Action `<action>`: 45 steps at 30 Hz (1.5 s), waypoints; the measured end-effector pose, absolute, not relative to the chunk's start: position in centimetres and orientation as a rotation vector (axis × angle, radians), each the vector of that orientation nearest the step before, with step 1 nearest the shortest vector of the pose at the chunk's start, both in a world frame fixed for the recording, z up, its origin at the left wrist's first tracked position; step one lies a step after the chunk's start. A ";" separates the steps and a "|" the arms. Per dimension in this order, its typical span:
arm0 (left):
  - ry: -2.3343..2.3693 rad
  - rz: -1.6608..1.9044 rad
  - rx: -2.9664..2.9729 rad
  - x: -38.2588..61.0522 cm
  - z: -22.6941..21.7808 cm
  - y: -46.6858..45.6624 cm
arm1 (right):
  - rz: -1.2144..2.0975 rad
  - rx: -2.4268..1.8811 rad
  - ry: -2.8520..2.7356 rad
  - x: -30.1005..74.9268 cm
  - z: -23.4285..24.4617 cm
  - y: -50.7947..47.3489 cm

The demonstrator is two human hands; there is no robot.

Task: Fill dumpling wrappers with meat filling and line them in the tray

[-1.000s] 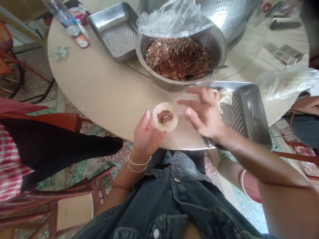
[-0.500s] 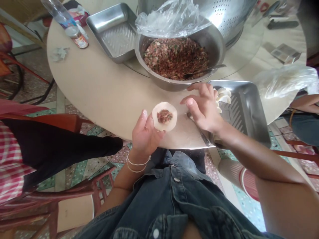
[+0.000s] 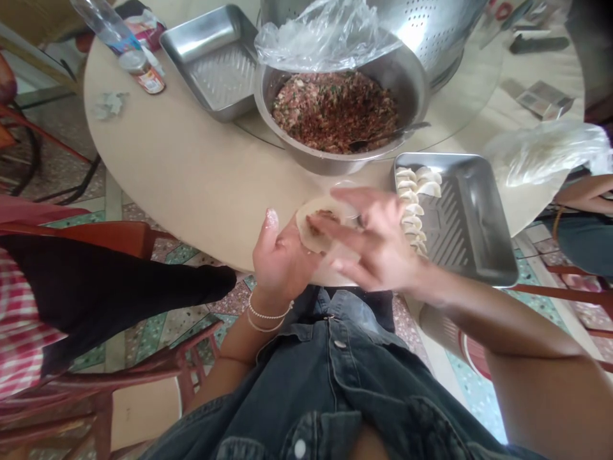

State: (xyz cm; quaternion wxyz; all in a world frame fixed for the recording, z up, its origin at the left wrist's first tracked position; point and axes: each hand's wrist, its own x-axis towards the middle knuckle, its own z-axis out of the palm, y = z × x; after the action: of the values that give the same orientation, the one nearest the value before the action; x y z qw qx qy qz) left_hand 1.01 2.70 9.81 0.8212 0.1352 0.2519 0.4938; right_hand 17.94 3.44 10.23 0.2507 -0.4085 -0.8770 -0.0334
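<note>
A round dumpling wrapper [image 3: 304, 231] with a dab of meat filling lies across the fingers of my left hand [image 3: 285, 255], whose thumb stands apart from it. Over the wrapper reaches my right hand [image 3: 378, 239], blurred, with its fingers spread and one fingertip at the filling. It hides the wrapper's right part; whether it presses on it I cannot tell. Beyond both hands stands a steel bowl [image 3: 316, 165] of minced meat filling [image 3: 330, 112], with a spoon [image 3: 390, 135] in it. Folded dumplings [image 3: 410, 209] line the left side of a metal tray [image 3: 479, 217] to the right.
Another metal tray [image 3: 215, 70] stands at the back left, near a jar [image 3: 143, 73] and a plastic bottle [image 3: 103, 25]. Clear plastic [image 3: 325, 38] drapes over the bowl's far rim, before a colander [image 3: 440, 32]. At right lies a plastic bag [image 3: 550, 153].
My right hand has moved left and down from beside the tray to over the wrapper, uncovering the row of dumplings. My left hand still supports the wrapper, now tilted slightly.
</note>
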 end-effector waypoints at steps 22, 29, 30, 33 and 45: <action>0.531 0.960 0.274 1.4 10.3 2.6 | -0.227 -0.867 -2.311 20.7 7.8 1.4; 0.593 1.102 0.312 0.5 9.9 2.9 | 0.094 -1.474 -2.196 21.5 8.1 6.0; 0.608 1.132 0.316 0.4 9.9 2.9 | 0.170 -1.568 -2.259 21.4 8.0 6.9; 0.611 1.192 0.323 0.1 10.1 2.8 | 0.259 -1.645 -2.426 20.9 7.6 8.8; 0.568 1.027 0.259 0.4 10.2 3.0 | 0.031 -0.921 -2.471 19.5 9.7 3.0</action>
State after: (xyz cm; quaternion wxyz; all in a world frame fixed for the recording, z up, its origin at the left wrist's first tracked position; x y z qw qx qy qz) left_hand 0.35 2.98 10.16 0.8247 0.1220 0.2671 0.4833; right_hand 19.50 3.00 9.75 0.2497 -0.3380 -0.9073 0.0113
